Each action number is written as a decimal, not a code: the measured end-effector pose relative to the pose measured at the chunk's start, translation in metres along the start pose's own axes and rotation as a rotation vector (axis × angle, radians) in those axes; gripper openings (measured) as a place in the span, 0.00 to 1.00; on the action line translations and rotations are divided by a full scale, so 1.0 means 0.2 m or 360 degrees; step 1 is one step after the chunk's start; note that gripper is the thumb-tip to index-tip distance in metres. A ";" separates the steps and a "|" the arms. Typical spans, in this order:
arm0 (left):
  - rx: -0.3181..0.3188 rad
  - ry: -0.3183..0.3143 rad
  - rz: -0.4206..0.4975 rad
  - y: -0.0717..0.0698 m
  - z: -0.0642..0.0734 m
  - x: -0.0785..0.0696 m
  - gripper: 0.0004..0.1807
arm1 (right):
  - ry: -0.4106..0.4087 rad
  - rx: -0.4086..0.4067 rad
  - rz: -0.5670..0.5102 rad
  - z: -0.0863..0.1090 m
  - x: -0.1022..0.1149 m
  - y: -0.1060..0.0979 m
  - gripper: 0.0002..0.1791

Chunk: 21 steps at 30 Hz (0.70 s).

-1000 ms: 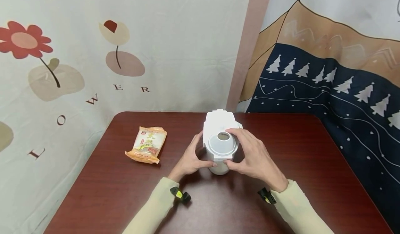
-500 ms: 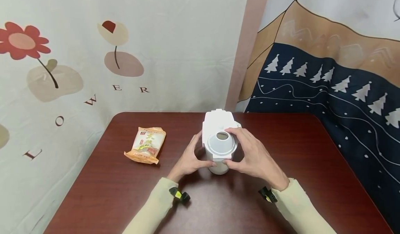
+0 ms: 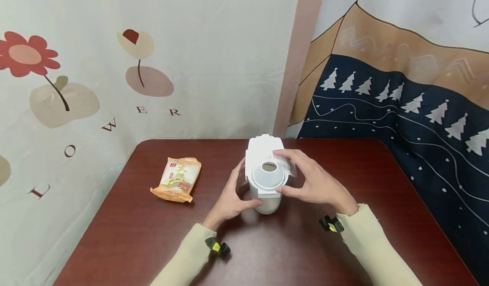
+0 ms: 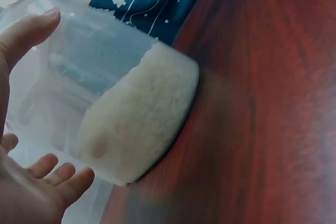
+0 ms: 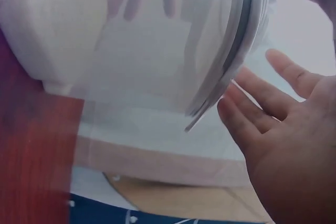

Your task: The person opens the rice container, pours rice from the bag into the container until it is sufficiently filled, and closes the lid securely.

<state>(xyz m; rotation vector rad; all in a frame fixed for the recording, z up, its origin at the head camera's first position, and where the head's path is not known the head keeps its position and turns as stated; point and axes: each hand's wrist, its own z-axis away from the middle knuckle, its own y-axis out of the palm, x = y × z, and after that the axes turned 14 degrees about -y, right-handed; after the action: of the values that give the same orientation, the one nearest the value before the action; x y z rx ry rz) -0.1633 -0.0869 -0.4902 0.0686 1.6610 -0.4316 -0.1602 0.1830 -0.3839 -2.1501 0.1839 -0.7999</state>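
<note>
A translucent rice storage container [image 3: 267, 204] stands upright on the table, its white lid [image 3: 261, 150] carrying a round cap with a small window. White rice [image 4: 142, 103] fills its lower part in the left wrist view. My left hand [image 3: 230, 199] holds the container's near left side, thumb across the front and fingers round the side. Over the lid's right edge, my right hand [image 3: 318, 180] has its index fingertip on the top and thumb beside the cap. A side flap [image 3: 293, 169] of the lid sticks outward under that hand; the right wrist view shows fingers close to the lid's rim.
An orange and white food packet [image 3: 178, 180] lies on the left of the dark red wooden table [image 3: 126, 243]. A printed curtain [image 3: 214, 65] hangs along the table's back edge, and a navy one with white trees [image 3: 382, 107] on the right.
My right thumb has come up from the lid's front corner towards the cap, and the hand has opened outward slightly. The side flap stands out further. My left hand stays on the container.
</note>
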 end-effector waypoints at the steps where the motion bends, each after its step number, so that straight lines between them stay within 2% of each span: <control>1: -0.0015 0.0003 0.0000 0.01 0.01 0.00 0.70 | 0.0023 -0.0002 -0.0029 0.00 -0.02 -0.01 0.46; 6: -0.0101 -0.0056 -0.0013 0.04 0.05 -0.02 0.69 | 0.0127 -0.0010 -0.0151 -0.02 -0.09 -0.04 0.46; 9: -0.0148 -0.0108 -0.0014 0.07 0.05 -0.03 0.66 | 0.0135 0.0017 -0.0176 -0.02 -0.12 -0.04 0.45; 12: -0.0165 -0.0138 0.0001 0.08 0.05 -0.03 0.64 | 0.0107 0.0040 -0.0182 -0.02 -0.12 -0.04 0.44; 19: -0.0180 -0.0145 0.0037 0.08 0.05 -0.02 0.62 | -0.0003 0.0053 -0.0120 -0.01 -0.12 -0.02 0.27; 21: -0.0169 -0.0131 0.0039 0.07 0.04 -0.02 0.62 | -0.0010 0.0031 -0.0101 -0.01 -0.11 -0.01 0.26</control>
<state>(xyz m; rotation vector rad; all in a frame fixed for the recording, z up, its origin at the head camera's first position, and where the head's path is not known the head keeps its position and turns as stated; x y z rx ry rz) -0.1501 -0.0752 -0.4900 -0.0072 1.5972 -0.3231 -0.1783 0.1915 -0.3929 -2.1491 0.1049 -0.8274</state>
